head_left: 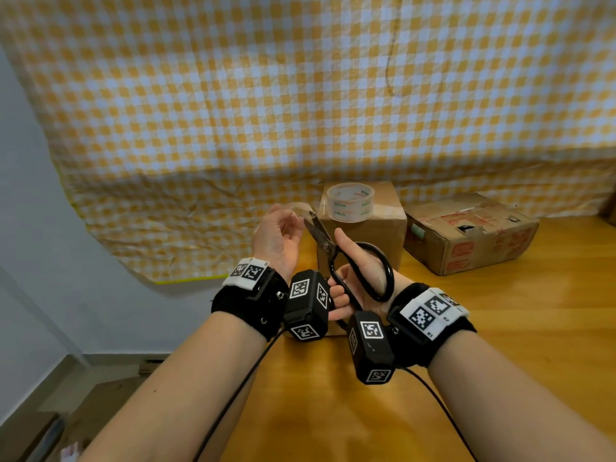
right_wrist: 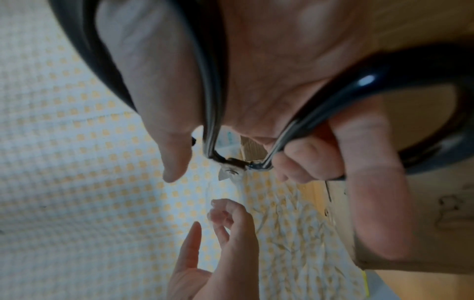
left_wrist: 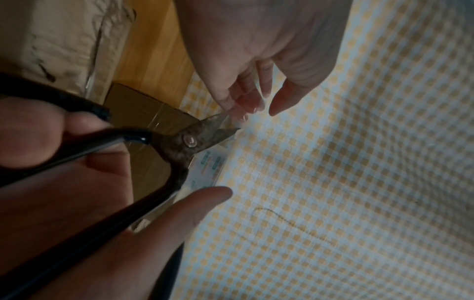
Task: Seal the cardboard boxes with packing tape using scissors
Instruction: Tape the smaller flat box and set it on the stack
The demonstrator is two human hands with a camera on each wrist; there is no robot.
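Observation:
A small cardboard box (head_left: 376, 235) stands on the wooden table (head_left: 500, 328) with a clear tape roll (head_left: 350, 201) on top. A clear tape strip (head_left: 301, 208) runs left from the roll to my left hand (head_left: 283, 228), whose fingers pinch its free end (left_wrist: 241, 113). My right hand (head_left: 360, 268) grips black-handled scissors (head_left: 321, 238), thumb through one loop and fingers round the other. The blades (left_wrist: 218, 130) are slightly parted at the strip, close to the left fingertips (right_wrist: 218, 209). The scissors pivot (right_wrist: 232, 171) sits just below my right thumb.
A larger worn cardboard box (head_left: 466, 235) with red print lies right of the small one. A yellow checked cloth (head_left: 233, 111) hangs behind and drapes over the table's left end. Black cables (head_left: 240, 388) trail from both wrists over the near table.

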